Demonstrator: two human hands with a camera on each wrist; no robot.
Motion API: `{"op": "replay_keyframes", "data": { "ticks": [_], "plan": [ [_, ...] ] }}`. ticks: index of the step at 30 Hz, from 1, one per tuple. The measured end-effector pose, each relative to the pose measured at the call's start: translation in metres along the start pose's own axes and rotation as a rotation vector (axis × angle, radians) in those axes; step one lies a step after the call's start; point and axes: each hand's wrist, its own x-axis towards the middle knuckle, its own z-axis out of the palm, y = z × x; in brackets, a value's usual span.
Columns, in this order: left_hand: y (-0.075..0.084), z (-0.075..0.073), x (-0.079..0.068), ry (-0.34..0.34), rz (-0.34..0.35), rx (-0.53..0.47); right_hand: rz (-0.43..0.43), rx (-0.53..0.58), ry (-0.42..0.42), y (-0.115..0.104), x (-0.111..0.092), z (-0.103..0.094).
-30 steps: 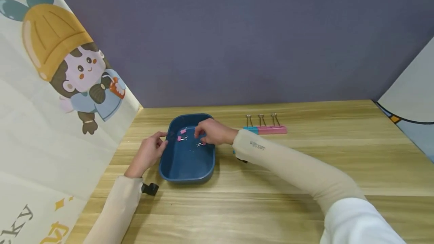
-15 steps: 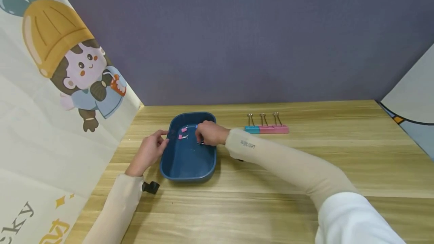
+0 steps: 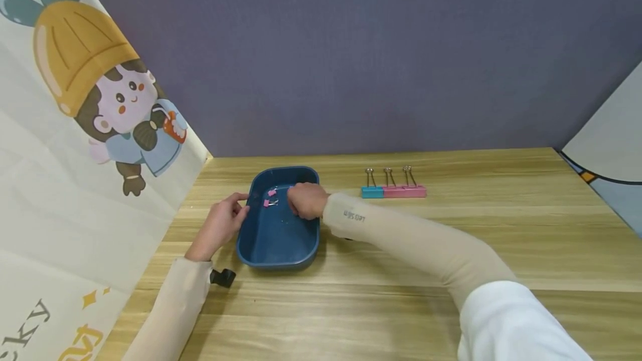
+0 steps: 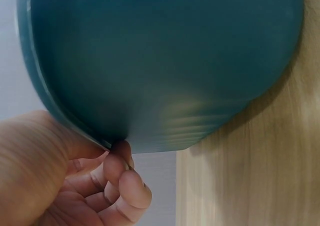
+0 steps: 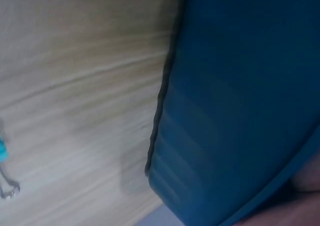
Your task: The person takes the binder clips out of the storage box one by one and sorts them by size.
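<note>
A dark blue plastic storage box (image 3: 281,265) lies on the table with small binder clips inside. My left hand (image 3: 223,224) pinches its left rim between thumb and fingers, as the left wrist view shows beside the box's outer wall (image 4: 165,61). Over the right rim, my right hand (image 3: 307,201) reaches down into the box with its fingers bent. Those fingertips are hidden, so I cannot tell whether they hold a clip. Left of them lie one pink binder clip (image 3: 267,203) and another pink clip (image 3: 272,192). The right wrist view mostly shows the outer side wall (image 5: 225,111).
Right of the box, a turquoise binder clip (image 3: 372,192) and pink binder clips (image 3: 405,191) stand in a row, handles pointing away. A turquoise clip (image 5: 2,150) edges into the right wrist view. A grey-purple panel (image 3: 376,60) rises behind the wooden table (image 3: 381,316).
My right hand has lowered further into the box and turned, covering the clip that showed under its fingers. My left hand has stayed on the rim.
</note>
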Motion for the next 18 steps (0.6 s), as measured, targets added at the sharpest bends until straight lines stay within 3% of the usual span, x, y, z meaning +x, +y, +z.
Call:
{"op": "replay_keyframes", "data": {
  "ticks": [10, 18],
  "plan": [
    [0.0011, -0.0003, 0.0004, 0.01, 0.009, 0.001, -0.005, 0.005, 0.004, -0.0048, 0.0012, 0.0041],
    [0.0013, -0.0005, -0.001, 0.004, -0.002, 0.0, -0.098, 0.11, 0.036, -0.001, -0.001, -0.0023]
  ]
}}
